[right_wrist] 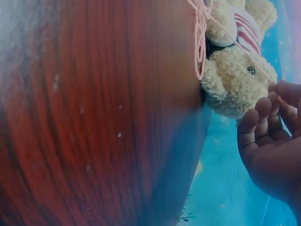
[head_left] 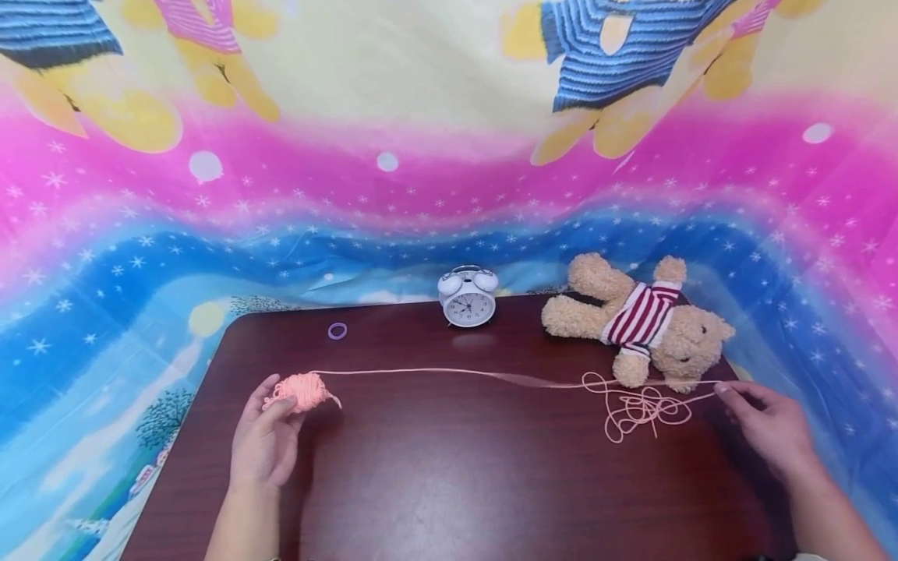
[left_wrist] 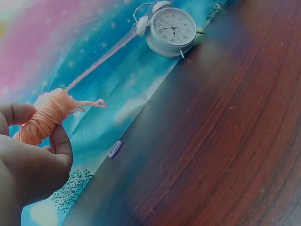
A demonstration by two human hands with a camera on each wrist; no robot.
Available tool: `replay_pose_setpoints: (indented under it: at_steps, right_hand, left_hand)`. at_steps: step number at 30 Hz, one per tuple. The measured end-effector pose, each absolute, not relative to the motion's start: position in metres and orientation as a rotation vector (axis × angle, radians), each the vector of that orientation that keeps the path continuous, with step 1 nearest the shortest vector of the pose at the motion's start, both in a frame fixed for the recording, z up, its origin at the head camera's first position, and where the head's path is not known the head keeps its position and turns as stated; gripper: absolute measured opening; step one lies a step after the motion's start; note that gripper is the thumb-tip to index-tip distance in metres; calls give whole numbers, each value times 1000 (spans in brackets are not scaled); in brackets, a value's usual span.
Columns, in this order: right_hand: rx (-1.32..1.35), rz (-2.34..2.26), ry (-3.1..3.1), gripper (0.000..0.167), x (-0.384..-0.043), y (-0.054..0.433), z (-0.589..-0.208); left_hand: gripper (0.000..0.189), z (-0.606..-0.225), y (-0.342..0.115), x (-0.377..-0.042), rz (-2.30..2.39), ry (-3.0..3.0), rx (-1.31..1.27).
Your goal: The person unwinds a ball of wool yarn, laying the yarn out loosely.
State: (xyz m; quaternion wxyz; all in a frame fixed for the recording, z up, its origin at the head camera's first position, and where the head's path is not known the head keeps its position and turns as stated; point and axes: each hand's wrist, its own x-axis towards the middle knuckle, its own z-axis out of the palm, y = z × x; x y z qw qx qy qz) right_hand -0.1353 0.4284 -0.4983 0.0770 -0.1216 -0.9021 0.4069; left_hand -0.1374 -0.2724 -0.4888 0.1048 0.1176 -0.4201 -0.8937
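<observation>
My left hand [head_left: 270,440] grips a small ball of peach-pink yarn [head_left: 302,392] above the left part of the table, thumb on one side and fingers on the other. A short loose tail pokes out of the ball, clear in the left wrist view. From the ball a strand [head_left: 421,370] stretches across to the far right, where my right hand [head_left: 775,425] pinches it between thumb and index finger. Beside the right hand, a tangle of loose yarn loops [head_left: 645,413] lies on the table. In the right wrist view the pinched strand passes in front of the teddy bear [right_wrist: 235,80].
The teddy bear in a striped shirt [head_left: 641,315] lies on its side at the back right. A white twin-bell alarm clock [head_left: 468,300] stands at the back edge of the dark wooden table [head_left: 449,467]. A purple ring [head_left: 337,331] lies at the back left. Printed cloth surrounds the table.
</observation>
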Motion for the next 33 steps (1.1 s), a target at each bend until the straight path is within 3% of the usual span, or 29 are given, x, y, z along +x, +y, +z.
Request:
replay_pose_setpoints:
  at_steps: [11, 33]
  right_hand:
    - [-205, 1127, -2903, 46, -136, 425, -506]
    - [33, 1013, -2925, 32, -141, 408, -497]
  left_hand:
    - [36, -491, -275, -136, -2604, -1302, 365]
    - [34, -494, -272, -136, -2657, -1292, 265]
